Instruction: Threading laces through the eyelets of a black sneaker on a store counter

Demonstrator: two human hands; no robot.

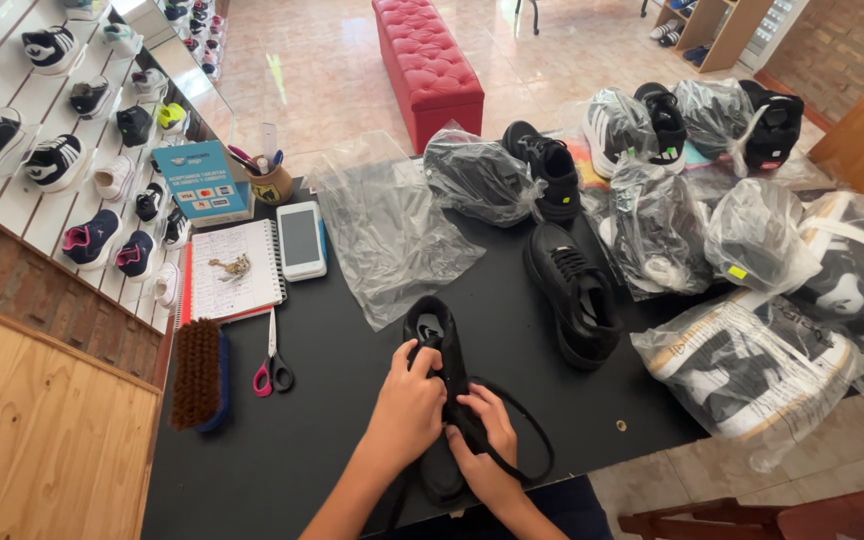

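A black sneaker (432, 330) lies on the black table (332, 410) right in front of me, its heel end pointing away. My left hand (407, 405) is closed over the shoe's lacing area. My right hand (487, 440) pinches the black lace (537, 440), which loops out to the right of the shoe. The shoe's front end is hidden under both hands. A second black sneaker (574, 295) lies loose to the right, apart from my hands.
An empty clear plastic bag (392, 235) lies behind the shoe. Several bagged sneakers (752, 350) crowd the table's right side. On the left are pink-handled scissors (272, 365), a brush (197, 375), a notebook (237, 270) and a phone (301, 240). A red bench (427, 65) stands beyond.
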